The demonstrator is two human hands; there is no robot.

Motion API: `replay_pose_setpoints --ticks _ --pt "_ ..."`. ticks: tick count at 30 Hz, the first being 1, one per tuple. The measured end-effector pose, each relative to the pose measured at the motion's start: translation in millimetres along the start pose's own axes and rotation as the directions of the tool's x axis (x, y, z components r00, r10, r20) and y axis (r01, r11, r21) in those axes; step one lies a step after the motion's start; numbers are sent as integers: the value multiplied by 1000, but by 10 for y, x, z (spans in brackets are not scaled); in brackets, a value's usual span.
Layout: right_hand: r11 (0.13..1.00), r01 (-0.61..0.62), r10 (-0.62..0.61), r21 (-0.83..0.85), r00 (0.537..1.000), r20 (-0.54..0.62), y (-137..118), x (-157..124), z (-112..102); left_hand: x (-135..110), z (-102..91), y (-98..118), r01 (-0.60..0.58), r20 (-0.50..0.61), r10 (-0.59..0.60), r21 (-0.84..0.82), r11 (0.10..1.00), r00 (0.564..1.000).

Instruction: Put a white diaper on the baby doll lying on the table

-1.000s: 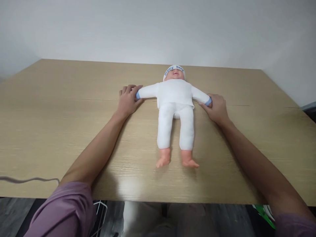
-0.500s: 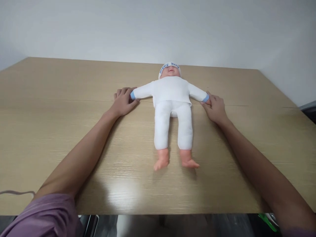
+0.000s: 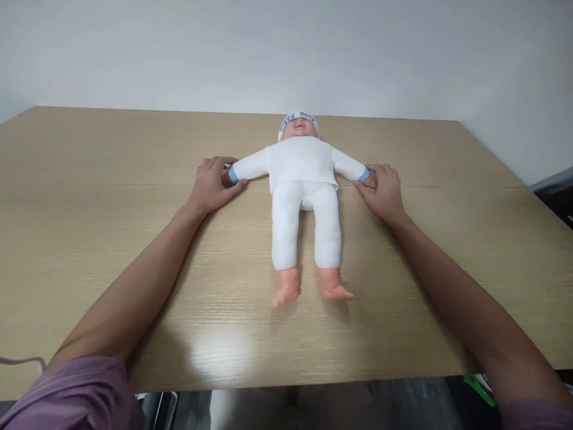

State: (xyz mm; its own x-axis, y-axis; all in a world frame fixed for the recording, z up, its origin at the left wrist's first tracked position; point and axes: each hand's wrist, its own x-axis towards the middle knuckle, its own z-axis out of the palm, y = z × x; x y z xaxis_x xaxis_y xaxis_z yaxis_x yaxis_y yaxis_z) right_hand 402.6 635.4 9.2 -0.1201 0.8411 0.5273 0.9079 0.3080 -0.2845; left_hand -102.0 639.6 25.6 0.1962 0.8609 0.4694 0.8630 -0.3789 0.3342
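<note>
A baby doll [image 3: 302,161] lies on its back in the middle of the table, arms spread to both sides and feet toward me. It wears a white top and trousers, blue cuffs and a white cap [image 3: 299,114] with blue lettering. My left hand [image 3: 212,185] is curled around the doll's hand at the left, thumb in front of the cuff and fingers behind. At the other side, my right hand [image 3: 385,190] holds the doll's other hand between thumb and fingers. How firmly either hand grips cannot be seen.
The light wooden table [image 3: 111,227] has a seam running across it and a near edge close to my body. A thin cable [image 3: 22,361] lies at the left front. A pale wall [image 3: 268,54] stands behind, and a dark object [image 3: 557,194] sits beyond the right edge.
The view has shifted slightly, so the doll and both hands appear a little farther left. Both hands stay around the doll's hands, and more of those small hands shows between my fingers.
</note>
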Motion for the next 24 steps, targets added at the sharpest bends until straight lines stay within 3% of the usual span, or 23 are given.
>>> replay_pose_setpoints --ticks 10,18,21,24 --pt "999 -20 20 35 1000 0 133 15 49 12 38 -91 -4 12 4 -16 1000 1000" --pt "1000 -12 13 10 999 -33 61 -1 61 -1 9 -38 1 -11 -1 -15 1000 1000" --pt "998 -49 51 43 997 -58 54 8 45 0 -6 -47 13 -44 -15 -38 999 999" --pt "987 -149 154 56 983 -99 135 27 48 15 -26 -80 100 -99 -102 -32 995 990"
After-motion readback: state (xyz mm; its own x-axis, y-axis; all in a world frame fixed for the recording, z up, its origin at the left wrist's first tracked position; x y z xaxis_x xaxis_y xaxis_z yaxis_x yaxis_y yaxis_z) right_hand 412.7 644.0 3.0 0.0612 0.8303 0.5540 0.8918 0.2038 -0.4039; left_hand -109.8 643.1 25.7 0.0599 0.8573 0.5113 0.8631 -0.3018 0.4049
